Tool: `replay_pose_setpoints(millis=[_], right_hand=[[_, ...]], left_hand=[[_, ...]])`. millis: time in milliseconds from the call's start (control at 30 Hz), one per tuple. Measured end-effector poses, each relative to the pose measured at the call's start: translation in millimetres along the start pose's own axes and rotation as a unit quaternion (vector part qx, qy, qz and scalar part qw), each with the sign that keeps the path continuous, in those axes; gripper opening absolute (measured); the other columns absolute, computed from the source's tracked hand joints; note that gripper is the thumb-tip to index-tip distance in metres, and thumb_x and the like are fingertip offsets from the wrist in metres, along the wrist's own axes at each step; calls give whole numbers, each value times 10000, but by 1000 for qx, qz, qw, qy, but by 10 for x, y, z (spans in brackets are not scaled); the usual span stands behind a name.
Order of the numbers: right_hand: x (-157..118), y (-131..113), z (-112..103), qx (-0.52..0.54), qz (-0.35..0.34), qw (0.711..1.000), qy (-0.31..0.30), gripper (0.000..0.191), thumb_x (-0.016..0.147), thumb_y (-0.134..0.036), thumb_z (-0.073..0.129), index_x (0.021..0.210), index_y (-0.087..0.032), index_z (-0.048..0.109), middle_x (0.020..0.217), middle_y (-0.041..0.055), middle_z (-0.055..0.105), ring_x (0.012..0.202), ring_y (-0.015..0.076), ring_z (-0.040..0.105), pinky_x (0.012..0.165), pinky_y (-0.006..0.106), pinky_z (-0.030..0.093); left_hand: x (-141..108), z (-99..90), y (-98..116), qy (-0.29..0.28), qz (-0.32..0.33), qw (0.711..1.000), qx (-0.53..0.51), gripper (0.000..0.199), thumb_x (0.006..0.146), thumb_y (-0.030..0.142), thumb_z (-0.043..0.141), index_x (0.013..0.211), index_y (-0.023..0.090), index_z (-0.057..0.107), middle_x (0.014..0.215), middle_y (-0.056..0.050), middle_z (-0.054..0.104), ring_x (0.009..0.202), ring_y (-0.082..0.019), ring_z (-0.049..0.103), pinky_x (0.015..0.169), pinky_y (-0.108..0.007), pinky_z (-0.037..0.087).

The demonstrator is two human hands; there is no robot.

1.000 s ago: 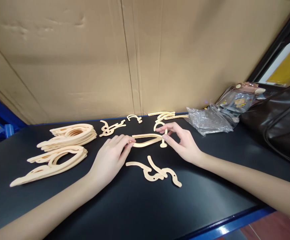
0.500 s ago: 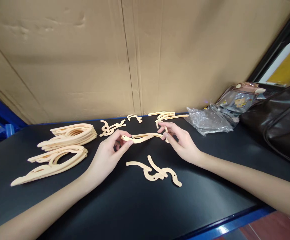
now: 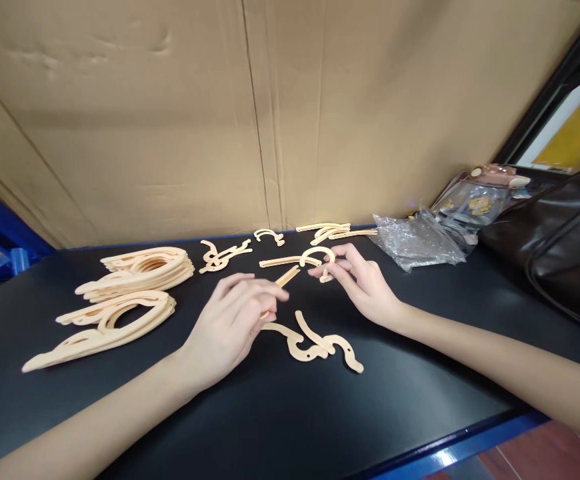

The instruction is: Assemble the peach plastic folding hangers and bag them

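Note:
My left hand (image 3: 240, 317) is closed round a pale grooved piece (image 3: 288, 276), whose free end sticks out past the fingertips. My right hand (image 3: 363, 280) pinches a curved hook piece (image 3: 320, 252) between thumb and fingers; a grooved arm (image 3: 280, 261) extends left from beside the hook. The two held pieces appear apart. Below the hands lie several loose curved pieces (image 3: 315, 343) on the black table (image 3: 290, 420), partly behind my left fingers.
Two stacks of pale hangers (image 3: 140, 273) (image 3: 105, 330) stand at the left. Loose parts (image 3: 223, 256), a small hook (image 3: 270, 235) and thin arms (image 3: 333, 231) lie along the back. Clear plastic bags (image 3: 415, 237), a bottle (image 3: 485, 200) and a dark bag (image 3: 560, 240) are at the right.
My left hand has turned over and moved right and down with its piece, separating it from the right-hand piece. The hook in my right hand has turned and now shows its curve.

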State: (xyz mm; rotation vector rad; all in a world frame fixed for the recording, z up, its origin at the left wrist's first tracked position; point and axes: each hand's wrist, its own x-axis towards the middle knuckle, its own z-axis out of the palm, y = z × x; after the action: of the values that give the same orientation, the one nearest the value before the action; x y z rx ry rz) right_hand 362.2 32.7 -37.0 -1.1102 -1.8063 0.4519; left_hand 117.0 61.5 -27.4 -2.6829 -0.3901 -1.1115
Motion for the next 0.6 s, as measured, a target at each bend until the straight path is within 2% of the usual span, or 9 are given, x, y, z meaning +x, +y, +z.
replay_pose_setpoints(millis=[100,167,267,367,467,600], right_hand=[[-27,3,3,-7,9,1000,-19,73,974,-316,382,999,-248,368,949,27,728,834,158,688,805,310,502],[-35,11,8,-3,8,999,-36,67,978,-312,367,999,-249,358,934,22,719,807,150,681,785,305,503],[-31,0,21,20,10,998,-56,64,979,-306,362,995,-244,356,898,18,692,752,138,655,751,299,501],[-19,-41,45,106,49,991,-61,86,977,-323,376,984,-238,366,860,10,671,716,126,635,717,287,500],[-6,-74,79,203,106,971,-71,122,953,-328,450,981,-232,381,872,10,672,684,113,635,662,263,498],[-3,-85,111,257,132,954,-85,199,887,-282,576,945,-218,398,867,9,675,678,106,641,654,253,509]], left_hand=[[11,3,5,-16,26,999,-9,147,949,92,386,932,173,507,810,3,650,791,-125,607,949,-361,407],[34,-8,5,-17,39,999,21,125,952,130,422,977,169,538,795,-4,644,766,-130,592,898,-342,436],[62,-22,1,-48,48,996,61,174,962,185,443,1079,185,571,774,-1,619,765,-140,561,826,-315,439],[59,-14,3,-82,23,994,69,229,978,218,404,1102,185,594,729,0,563,685,-141,491,685,-278,415],[46,7,16,-115,0,990,87,269,974,219,381,1109,134,597,793,-42,554,695,-165,447,628,-285,393],[40,34,18,-169,-26,984,47,341,947,137,355,1241,85,519,905,-81,553,767,-187,446,699,-328,425]])
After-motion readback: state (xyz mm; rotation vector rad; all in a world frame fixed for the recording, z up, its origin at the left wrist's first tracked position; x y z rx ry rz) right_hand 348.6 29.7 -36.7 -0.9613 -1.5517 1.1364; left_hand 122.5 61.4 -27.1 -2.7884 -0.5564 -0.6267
